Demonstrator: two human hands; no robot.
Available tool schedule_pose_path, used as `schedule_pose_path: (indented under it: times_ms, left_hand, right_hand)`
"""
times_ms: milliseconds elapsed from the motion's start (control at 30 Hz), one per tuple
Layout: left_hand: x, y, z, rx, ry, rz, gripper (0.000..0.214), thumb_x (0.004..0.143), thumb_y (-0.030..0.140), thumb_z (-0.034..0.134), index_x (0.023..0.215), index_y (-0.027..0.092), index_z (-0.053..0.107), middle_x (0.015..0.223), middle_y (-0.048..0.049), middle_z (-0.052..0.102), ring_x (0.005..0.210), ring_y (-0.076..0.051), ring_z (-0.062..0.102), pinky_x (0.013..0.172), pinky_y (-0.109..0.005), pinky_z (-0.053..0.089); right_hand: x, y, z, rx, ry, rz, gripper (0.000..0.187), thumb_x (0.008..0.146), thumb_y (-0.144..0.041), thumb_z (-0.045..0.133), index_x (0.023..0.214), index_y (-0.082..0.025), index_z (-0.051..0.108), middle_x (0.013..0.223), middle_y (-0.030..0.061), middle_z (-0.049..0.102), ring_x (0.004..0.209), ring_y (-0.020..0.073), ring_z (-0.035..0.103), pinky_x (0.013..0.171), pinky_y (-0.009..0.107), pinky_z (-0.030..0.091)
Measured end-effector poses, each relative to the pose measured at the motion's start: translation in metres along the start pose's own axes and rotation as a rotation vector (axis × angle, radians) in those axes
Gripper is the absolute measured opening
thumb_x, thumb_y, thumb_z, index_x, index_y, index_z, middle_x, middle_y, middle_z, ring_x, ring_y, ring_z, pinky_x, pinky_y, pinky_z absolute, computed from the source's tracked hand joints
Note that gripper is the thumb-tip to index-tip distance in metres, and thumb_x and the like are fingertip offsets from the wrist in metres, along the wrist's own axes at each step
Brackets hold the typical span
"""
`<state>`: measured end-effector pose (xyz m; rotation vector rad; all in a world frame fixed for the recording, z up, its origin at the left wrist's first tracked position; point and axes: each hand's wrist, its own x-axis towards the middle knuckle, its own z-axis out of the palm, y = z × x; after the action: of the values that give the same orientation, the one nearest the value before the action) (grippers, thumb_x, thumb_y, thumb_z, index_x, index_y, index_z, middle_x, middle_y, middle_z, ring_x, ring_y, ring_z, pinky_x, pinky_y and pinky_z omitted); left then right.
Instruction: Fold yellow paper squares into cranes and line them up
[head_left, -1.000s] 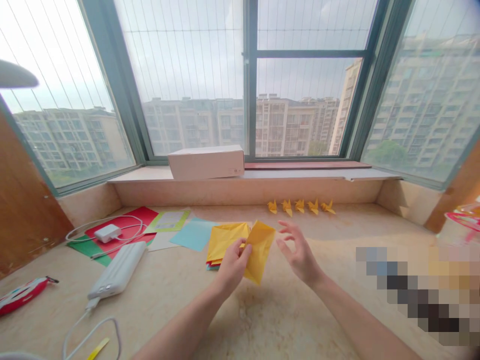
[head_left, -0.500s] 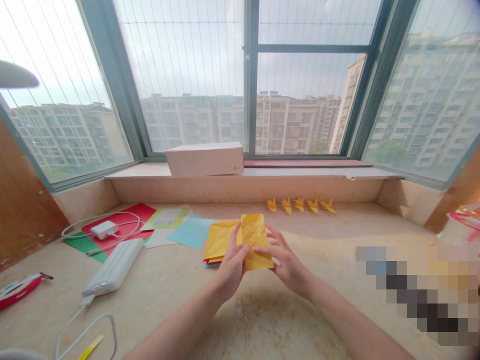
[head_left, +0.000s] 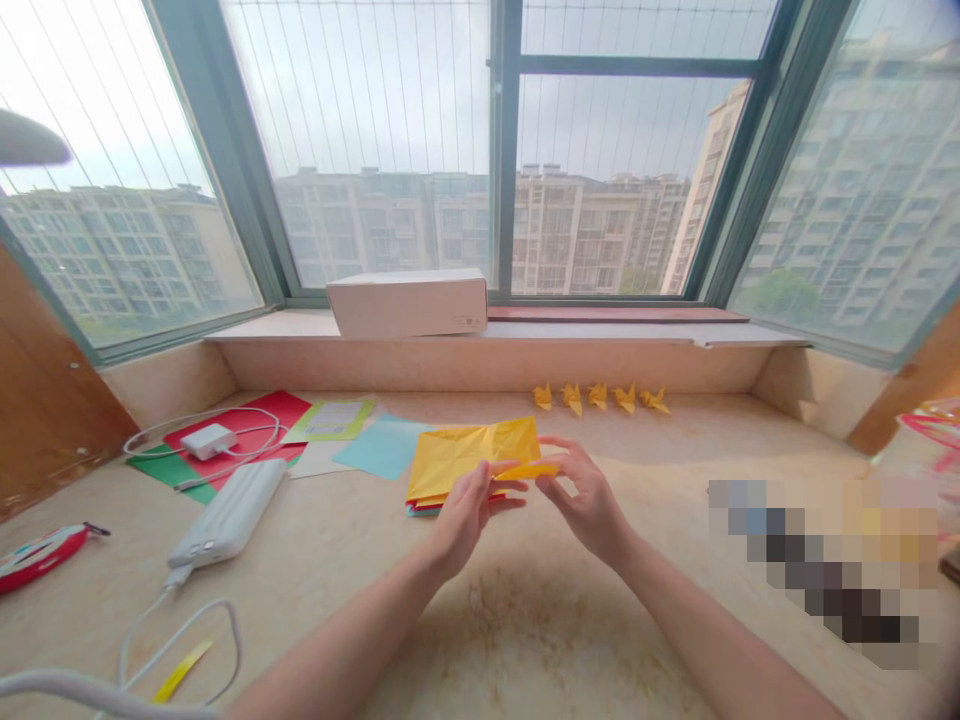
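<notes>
A creased sheet of yellow origami paper [head_left: 516, 440] is held up between both hands, its lower part bent toward me. My left hand [head_left: 474, 505] pinches the left side of the fold, with some fingers stretched out beneath it. On the right side, my right hand [head_left: 581, 490] grips the bent edge between thumb and fingers. Just behind my left hand lies a stack of yellow paper [head_left: 439, 465], with red and blue edges showing underneath. Farther back, several folded yellow paper cranes [head_left: 598, 398] stand in a row.
To the left lie a light blue sheet [head_left: 382, 448], a red sheet [head_left: 262, 415], a white charger [head_left: 208, 441] and a white power bank [head_left: 229, 515] with cables. A red-and-white tool [head_left: 45, 558] sits far left. A white box [head_left: 409, 303] rests on the window ledge.
The yellow paper has gone from nearly flat and upright to bent, its lower part tipped toward me. Both hands have shifted their hold on it. The view has tilted slightly down.
</notes>
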<state>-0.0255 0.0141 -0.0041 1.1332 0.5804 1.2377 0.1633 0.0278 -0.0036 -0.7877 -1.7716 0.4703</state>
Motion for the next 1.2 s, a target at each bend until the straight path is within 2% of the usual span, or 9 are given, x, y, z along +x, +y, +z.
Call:
schedule_pose_path:
  times_ms: [100, 267, 333, 533, 667, 767, 900, 1033, 1200]
  left_hand:
    - [0.0, -0.002, -0.002, -0.045, -0.036, -0.003, 0.053, 0.091, 0.06, 0.052, 0.109, 0.014, 0.073, 0.11, -0.0144, 0.069, 0.099, -0.026, 0.064, 0.089, -0.043, 0.052]
    - [-0.003, 0.0, 0.002, 0.076, -0.134, 0.023, 0.055, 0.085, 0.061, 0.06, 0.109, 0.013, 0.071, 0.102, -0.0141, 0.068, 0.096, -0.025, 0.064, 0.08, -0.038, 0.055]
    - [-0.004, 0.002, 0.006, 0.126, -0.117, 0.014, 0.05, 0.085, 0.057, 0.063, 0.109, 0.013, 0.069, 0.098, -0.0119, 0.067, 0.091, -0.023, 0.064, 0.077, -0.036, 0.055]
    - [0.002, -0.001, 0.006, 0.254, 0.062, -0.003, 0.047, 0.082, 0.035, 0.072, 0.124, 0.019, 0.055, 0.082, -0.0018, 0.069, 0.071, -0.015, 0.067, 0.071, -0.031, 0.054]
    - [0.004, -0.004, 0.0, 0.453, 0.1, -0.012, 0.03, 0.081, 0.032, 0.071, 0.104, 0.014, 0.063, 0.074, -0.0022, 0.069, 0.063, -0.015, 0.067, 0.064, -0.027, 0.052]
    - [0.003, -0.005, 0.0, 0.558, 0.034, -0.034, 0.025, 0.083, 0.037, 0.069, 0.087, 0.013, 0.064, 0.072, -0.0037, 0.069, 0.062, -0.016, 0.068, 0.06, -0.025, 0.052]
    - [0.001, -0.006, 0.001, 0.581, -0.022, -0.034, 0.034, 0.089, 0.047, 0.058, 0.089, 0.013, 0.062, 0.066, -0.0026, 0.067, 0.058, -0.016, 0.068, 0.053, -0.024, 0.051]
    - [0.0, -0.007, 0.0, 0.695, -0.002, -0.016, 0.038, 0.093, 0.048, 0.051, 0.079, 0.014, 0.062, 0.059, -0.0015, 0.065, 0.049, -0.014, 0.064, 0.049, -0.023, 0.048]
    - [-0.002, -0.003, 0.0, 0.874, -0.077, -0.03, 0.037, 0.095, 0.04, 0.048, 0.071, 0.015, 0.06, 0.055, -0.0003, 0.064, 0.05, -0.013, 0.063, 0.052, -0.022, 0.046]
  right_hand:
    - [-0.001, 0.002, 0.001, 0.045, 0.001, 0.049, 0.023, 0.088, -0.042, 0.066, 0.098, -0.023, 0.074, 0.121, 0.0132, 0.063, 0.126, 0.0298, 0.053, 0.097, 0.046, 0.052]
    - [-0.001, 0.011, 0.006, 0.29, 0.105, 0.222, 0.024, 0.086, -0.044, 0.068, 0.088, -0.02, 0.073, 0.139, 0.012, 0.048, 0.107, 0.0236, 0.067, 0.089, 0.036, 0.058]
    - [0.0, 0.013, 0.008, 0.341, 0.142, 0.27, 0.025, 0.083, -0.044, 0.072, 0.087, -0.02, 0.072, 0.14, 0.0116, 0.047, 0.102, 0.0224, 0.069, 0.09, 0.035, 0.058]
    - [-0.001, 0.012, 0.011, 0.498, 0.083, 0.379, 0.048, 0.078, -0.04, 0.076, 0.12, -0.024, 0.056, 0.111, 0.0075, 0.069, 0.09, 0.0211, 0.072, 0.084, 0.039, 0.06]
    - [-0.001, 0.01, 0.01, 0.498, 0.044, 0.425, 0.066, 0.078, -0.038, 0.076, 0.135, -0.027, 0.044, 0.11, 0.0059, 0.071, 0.091, 0.0211, 0.071, 0.084, 0.038, 0.058]
    - [0.0, 0.009, 0.007, 0.453, 0.014, 0.454, 0.048, 0.079, -0.041, 0.074, 0.12, -0.021, 0.058, 0.099, 0.0065, 0.075, 0.091, 0.0227, 0.071, 0.083, 0.037, 0.056]
    - [0.001, 0.007, 0.004, 0.311, -0.029, 0.46, 0.031, 0.075, -0.043, 0.077, 0.09, -0.017, 0.07, 0.086, 0.0067, 0.075, 0.083, 0.0234, 0.07, 0.078, 0.036, 0.054]
    - [0.0, 0.004, 0.003, 0.223, -0.083, 0.438, 0.031, 0.076, -0.045, 0.075, 0.09, -0.018, 0.073, 0.087, 0.0066, 0.076, 0.086, 0.0246, 0.069, 0.078, 0.036, 0.053]
    - [-0.003, 0.003, 0.005, 0.164, -0.112, 0.43, 0.029, 0.081, -0.046, 0.069, 0.089, -0.019, 0.075, 0.084, 0.006, 0.076, 0.081, 0.0234, 0.069, 0.075, 0.035, 0.053]
